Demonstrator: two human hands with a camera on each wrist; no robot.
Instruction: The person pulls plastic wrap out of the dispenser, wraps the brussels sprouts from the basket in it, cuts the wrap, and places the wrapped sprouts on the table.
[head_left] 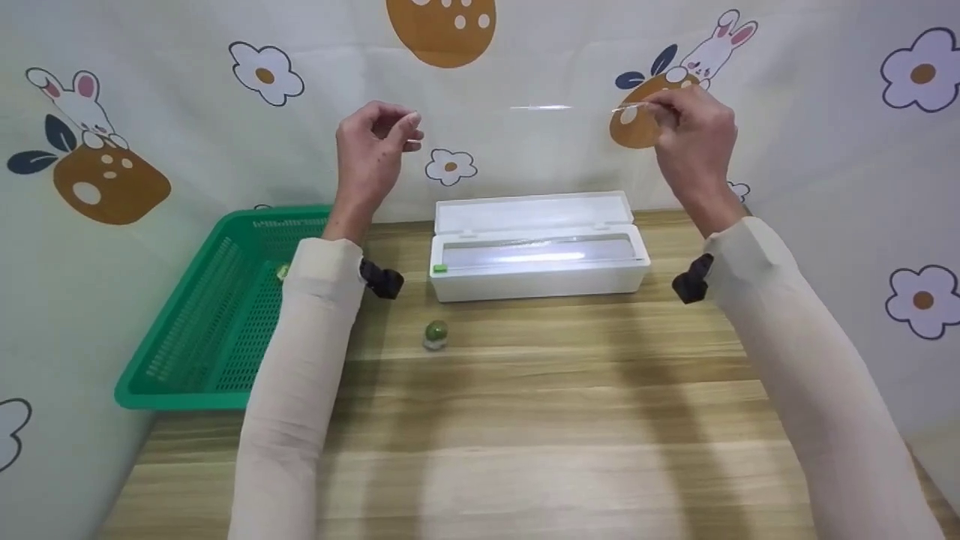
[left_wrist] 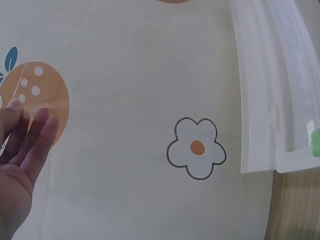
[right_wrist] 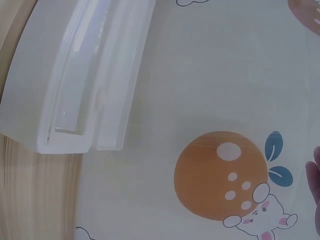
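A sheet of clear plastic wrap [head_left: 540, 107] hangs in the air between the two hands, showing only as bright glints. My left hand [head_left: 373, 146] pinches one side of it between thumb and fingertips; in the left wrist view the film's edge rises from the fingertips. On the other side my right hand [head_left: 694, 135] pinches a film corner. In the right wrist view only a sliver of that hand appears. Below and between the hands stands a white plastic wrap dispenser [head_left: 540, 283], lid raised, film inside and a green tab at its left end.
A small round green vegetable [head_left: 436, 331] with a whitish base sits on the wooden table [head_left: 540, 420] before the dispenser. At left is a green plastic basket [head_left: 180, 330] with a pale green piece inside, partly hidden by the left arm. A patterned curtain [head_left: 525, 45] hangs behind.
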